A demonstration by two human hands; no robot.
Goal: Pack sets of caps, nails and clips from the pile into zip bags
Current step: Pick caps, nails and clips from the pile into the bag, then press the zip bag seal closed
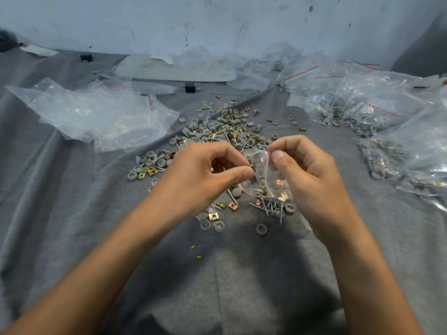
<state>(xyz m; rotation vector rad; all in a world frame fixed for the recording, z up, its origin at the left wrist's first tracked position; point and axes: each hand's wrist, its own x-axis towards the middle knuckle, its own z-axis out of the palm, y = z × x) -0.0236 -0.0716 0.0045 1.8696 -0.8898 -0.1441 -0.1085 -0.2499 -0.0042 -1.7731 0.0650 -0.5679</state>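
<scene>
The left hand pinches a small brownish piece at the mouth of the zip bag. The right hand, at the bag's 3 o'clock, pinches its rim. The bag is held over the pile, which spreads toward 12 o'clock.

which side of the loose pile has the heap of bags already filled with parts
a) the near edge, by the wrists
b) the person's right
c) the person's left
b: the filled bags, with nails and caps showing through the plastic, lie to the right of the pile, while the bags on the left look empty.
</scene>
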